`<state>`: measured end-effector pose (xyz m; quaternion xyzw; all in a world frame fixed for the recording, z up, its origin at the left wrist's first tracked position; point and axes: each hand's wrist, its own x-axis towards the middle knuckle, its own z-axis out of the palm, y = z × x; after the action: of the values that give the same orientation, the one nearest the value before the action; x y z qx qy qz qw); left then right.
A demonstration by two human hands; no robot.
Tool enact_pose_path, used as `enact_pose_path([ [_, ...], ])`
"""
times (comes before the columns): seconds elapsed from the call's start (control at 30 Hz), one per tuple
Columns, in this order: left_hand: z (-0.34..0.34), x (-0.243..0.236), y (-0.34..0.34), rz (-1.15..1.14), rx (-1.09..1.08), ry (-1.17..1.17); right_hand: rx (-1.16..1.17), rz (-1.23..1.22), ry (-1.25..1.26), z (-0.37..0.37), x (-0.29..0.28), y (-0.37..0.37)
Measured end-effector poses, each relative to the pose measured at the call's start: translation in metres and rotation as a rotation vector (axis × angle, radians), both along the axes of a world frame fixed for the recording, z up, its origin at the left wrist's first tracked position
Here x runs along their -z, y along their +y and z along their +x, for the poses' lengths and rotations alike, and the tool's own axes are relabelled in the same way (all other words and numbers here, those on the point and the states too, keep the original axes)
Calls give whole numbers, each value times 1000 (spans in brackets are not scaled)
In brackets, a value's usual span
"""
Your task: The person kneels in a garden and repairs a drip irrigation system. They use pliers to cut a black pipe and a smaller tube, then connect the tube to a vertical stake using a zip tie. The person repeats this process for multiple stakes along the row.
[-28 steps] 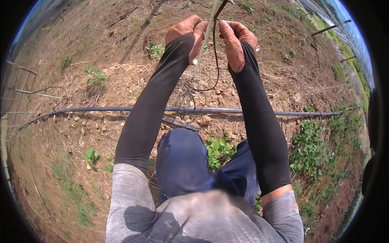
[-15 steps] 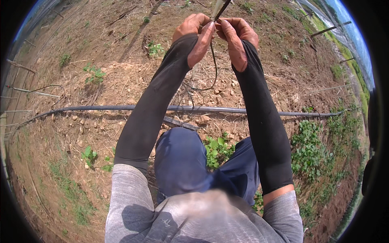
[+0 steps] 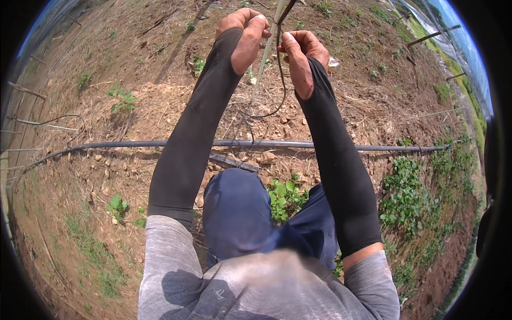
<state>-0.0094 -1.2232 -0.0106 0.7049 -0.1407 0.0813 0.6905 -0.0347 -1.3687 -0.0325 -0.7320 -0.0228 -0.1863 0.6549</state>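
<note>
Up around 12 o'clock, the bare left hand (image 3: pixel 247 41) is in a tight pinch just beside a pale, narrow, straight strip (image 3: pixel 266 50), can't tell on what. Next there's a thin black flexible tube (image 3: pixel 284 88) curving down, then the bare right hand (image 3: pixel 298 65) near 1 o'clock, also pinching, though whether it's got the tube, no idea.

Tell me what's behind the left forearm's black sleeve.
A dark pipe passes behind the black sleeve, showing on both sides, with stony soil around it. The covered stretch can't be seen.
</note>
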Motion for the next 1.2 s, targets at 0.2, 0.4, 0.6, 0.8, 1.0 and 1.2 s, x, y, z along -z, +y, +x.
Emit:
enact_pose_path([
  [0.2,17,-5,7,58,-39,3,-43,139,18,-5,3,25],
  [0.4,2,-24,-8,551,-327,-472,-157,373,55,-2,-4,41],
  [0.6,6,0,1,143,-59,-265,-239,291,-34,13,8,18],
  [0.8,0,12,1,91,111,-18,13,-342,-213,1,-13,-8],
  [1.0,5,14,1,-25,160,-120,186,-631,-593,3,-50,-2],
  [1.2,3,8,8,143,6,-162,160,-639,-761,21,-35,-3],
])
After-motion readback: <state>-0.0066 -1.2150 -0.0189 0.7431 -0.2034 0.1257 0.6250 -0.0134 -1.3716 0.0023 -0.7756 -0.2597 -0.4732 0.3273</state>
